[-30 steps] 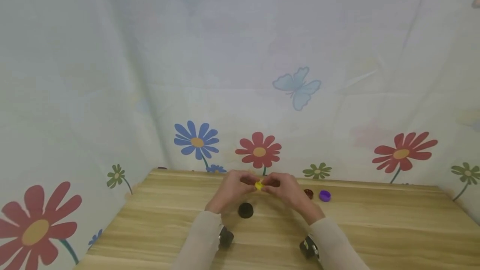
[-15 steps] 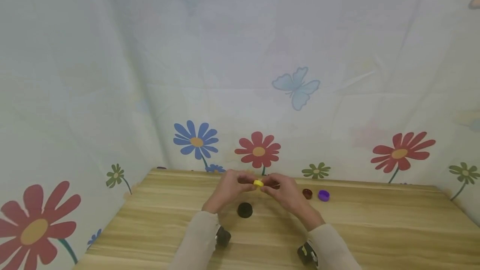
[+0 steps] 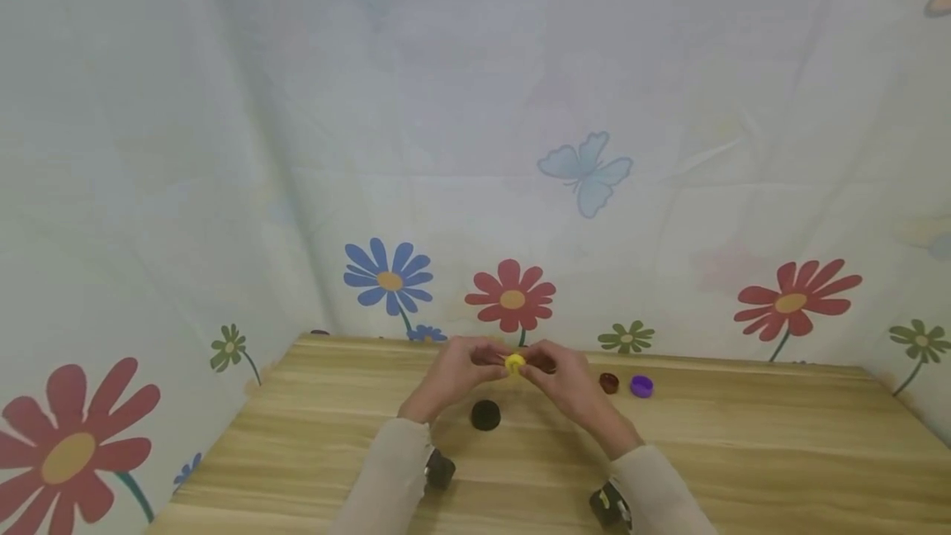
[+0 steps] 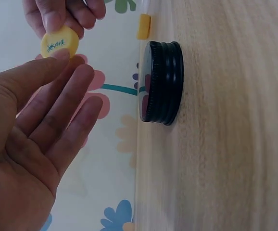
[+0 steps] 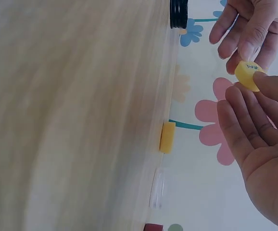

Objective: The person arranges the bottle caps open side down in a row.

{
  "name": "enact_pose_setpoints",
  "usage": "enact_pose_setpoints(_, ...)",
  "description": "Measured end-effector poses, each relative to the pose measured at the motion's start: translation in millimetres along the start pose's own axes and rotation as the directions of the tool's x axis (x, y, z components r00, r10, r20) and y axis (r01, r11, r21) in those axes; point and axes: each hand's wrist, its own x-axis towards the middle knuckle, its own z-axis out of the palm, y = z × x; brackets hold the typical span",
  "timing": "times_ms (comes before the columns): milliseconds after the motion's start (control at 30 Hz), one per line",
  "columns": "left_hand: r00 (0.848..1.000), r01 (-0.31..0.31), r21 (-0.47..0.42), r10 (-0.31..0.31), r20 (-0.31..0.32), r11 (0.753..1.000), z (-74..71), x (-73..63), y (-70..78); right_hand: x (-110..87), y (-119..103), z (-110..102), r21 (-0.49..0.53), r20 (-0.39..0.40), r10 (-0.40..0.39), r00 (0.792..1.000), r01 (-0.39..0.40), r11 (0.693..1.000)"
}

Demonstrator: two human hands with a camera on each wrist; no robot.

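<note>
A small round yellow bottle cap [image 3: 514, 364] is held up over the far part of the table, between both hands. My left hand [image 3: 456, 371] pinches one side of it with thumb and finger. From the other side my right hand [image 3: 568, 378] pinches it the same way. Dark handwriting marks the flat face of the yellow cap [image 4: 59, 44] in both wrist views. The remaining fingers of each hand are extended and hold nothing. Nearer to me, below the hands, a black ridged jar lid [image 3: 486, 415] lies on the wood-grain table [image 3: 743, 452].
Right of the hands lie a dark red cap [image 3: 609, 383] and a purple cap [image 3: 642, 386]. The right wrist view also shows an orange-yellow cap [image 5: 167, 137] and a clear one [image 5: 158, 188] on the table. A flowered cloth [image 3: 446, 106] hangs behind the table.
The yellow cap has tilted between the fingertips: its rim showed half a second ago, and now its round face shows. Both hands stay nearly in place.
</note>
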Motion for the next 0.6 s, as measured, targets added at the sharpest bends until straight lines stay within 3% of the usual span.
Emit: enact_pose_setpoints(600, 0.997, -0.054, 0.029, 0.052, 0.059, 0.998, 5.5, -1.5, 2.3, -5.6, 3.8, -7.3, 0.052, 0.033, 0.028, 0.999, -0.03, 0.998)
